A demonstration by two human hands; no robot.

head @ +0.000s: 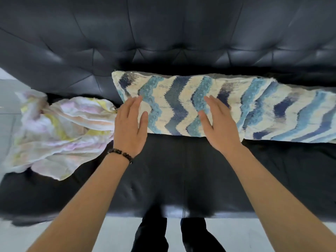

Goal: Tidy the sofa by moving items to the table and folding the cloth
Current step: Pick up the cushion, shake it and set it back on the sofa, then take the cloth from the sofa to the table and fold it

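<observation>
Black leather covered the sofa (76,51), with a tufted backrest and a smooth seat. Head view, looking down over the sofa's front edge.

Cushion (178,106): cream with blue and navy zigzag bands. It lay flat at the rear of the sofa seat, its far edge at the foot of the backrest. A second cushion (291,113) of the same pattern lay towards the sofa's right. Whether it overlapped the first or only met it could not be told.

Cloth (60,128): pale, streaked pink, yellow and peach. It lay crumpled and unfolded at the left end of the sofa seat. Its nearest fold lay just beside the cushion's left end and the left hand.

Left hand (130,128): palm down on the cushion's left end. The fingers (133,108) were straight and close together, with the thumb set apart on the fabric. Nothing was gripped. A dark beaded bracelet (121,154) sat on that wrist, above the sofa seat.

Right hand (218,124): palm down on the cushion towards its right end. The fingers were straight and close together, with the thumb spread to the side. Nothing was gripped.

Both forearms were bare and crossed the sofa's front edge. Pale floor (245,233) showed in front of the sofa. Two dark legs (154,233) stood close against the sofa's front.
</observation>
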